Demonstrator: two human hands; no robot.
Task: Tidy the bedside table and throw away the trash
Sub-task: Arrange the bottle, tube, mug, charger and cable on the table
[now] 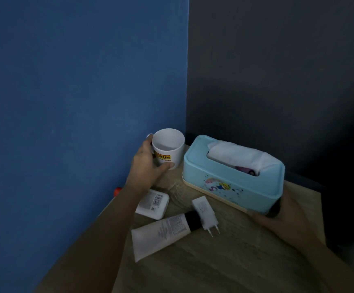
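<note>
A white mug (168,144) with a yellow label stands at the far left corner of the wooden bedside table (235,261). My left hand (148,166) is wrapped around it, thumb on its front. A light blue tissue box (231,180) with a white tissue sticking out sits to the right of the mug. My right hand (277,216) grips the box's near right corner, and a dark object shows at the fingers there. A white tube with a black cap (163,233), a white charger plug (205,212) and a small white box with a barcode (152,204) lie in front.
A blue wall (76,92) stands close on the left, a dark wall (277,70) behind. A small red-orange object (117,190) pokes out between the table's left edge and the blue wall. Something pale sits at the right frame edge.
</note>
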